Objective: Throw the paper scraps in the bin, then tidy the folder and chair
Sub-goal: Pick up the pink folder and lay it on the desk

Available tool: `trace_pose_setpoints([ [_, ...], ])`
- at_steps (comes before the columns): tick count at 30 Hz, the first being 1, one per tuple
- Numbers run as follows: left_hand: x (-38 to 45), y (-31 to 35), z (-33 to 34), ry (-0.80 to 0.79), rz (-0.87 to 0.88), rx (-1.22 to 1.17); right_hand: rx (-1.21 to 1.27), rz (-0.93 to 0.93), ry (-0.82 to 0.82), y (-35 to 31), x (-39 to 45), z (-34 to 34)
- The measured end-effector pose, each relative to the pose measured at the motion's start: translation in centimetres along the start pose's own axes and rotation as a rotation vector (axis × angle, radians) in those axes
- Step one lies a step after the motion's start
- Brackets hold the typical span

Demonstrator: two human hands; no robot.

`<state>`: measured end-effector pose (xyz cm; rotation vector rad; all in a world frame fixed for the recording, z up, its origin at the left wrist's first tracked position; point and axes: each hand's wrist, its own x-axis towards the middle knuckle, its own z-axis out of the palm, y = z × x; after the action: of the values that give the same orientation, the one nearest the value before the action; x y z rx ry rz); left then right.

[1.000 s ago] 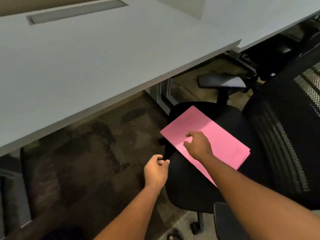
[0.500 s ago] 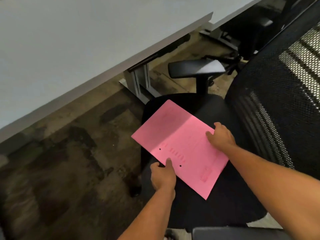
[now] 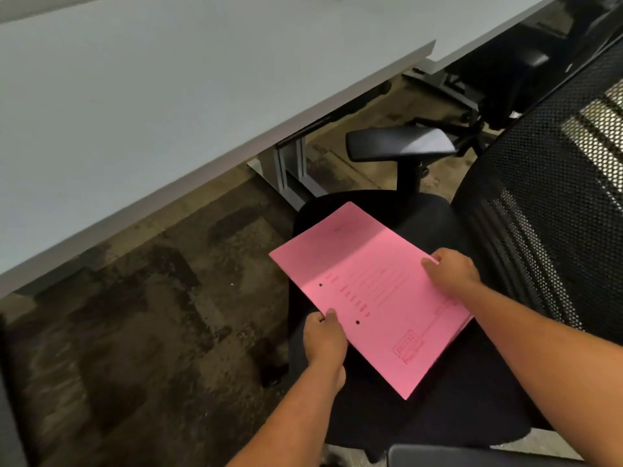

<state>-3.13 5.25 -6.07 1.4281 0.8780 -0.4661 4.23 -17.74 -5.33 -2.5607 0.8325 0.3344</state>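
Head view:

- A pink folder (image 3: 367, 291) is seen over the black seat (image 3: 455, 392) of an office chair (image 3: 546, 203), with its near-left part reaching past the seat's front edge over the floor.
- The folder is closed and lies nearly flat; two small punched holes and faint printed lines are seen on its cover, and a stamped box near its near corner cannot be read.
- Whether the folder is resting on the seat or is raised just off it cannot be told.
- The folder's near-left edge is gripped by the left hand (image 3: 325, 342), with the thumb laid on top of the cover and the fingers hidden underneath.
- The folder's right edge is gripped by the right hand (image 3: 453, 273), thumb on top, fingers curled around the edge.
- The chair's mesh back is seen at the right, and one armrest (image 3: 401, 143) stands beyond the folder; a second armrest (image 3: 472, 456) is cut off at the bottom edge.
- A white desk (image 3: 168, 96) fills the upper left, with its grey metal leg (image 3: 286, 170) standing just beyond the seat.
- A dark, patchy brown carpet (image 3: 135, 332) is seen under the desk and chair.
- Another black chair (image 3: 515, 72) is partly seen beneath the far desk at the upper right.
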Motion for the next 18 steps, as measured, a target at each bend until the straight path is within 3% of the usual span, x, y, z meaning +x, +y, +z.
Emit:
trace_pose_setpoints([
  [8,-4.6,3.0,-3.3,-0.044,0.080,0.010,0.114,0.014,-0.069,0.4,-4.8,-3.2],
  [18,-14.2,9.3,-8.2,-0.094,0.272,0.084,0.217,-0.038,0.039,-1.9,-13.9,-11.1],
])
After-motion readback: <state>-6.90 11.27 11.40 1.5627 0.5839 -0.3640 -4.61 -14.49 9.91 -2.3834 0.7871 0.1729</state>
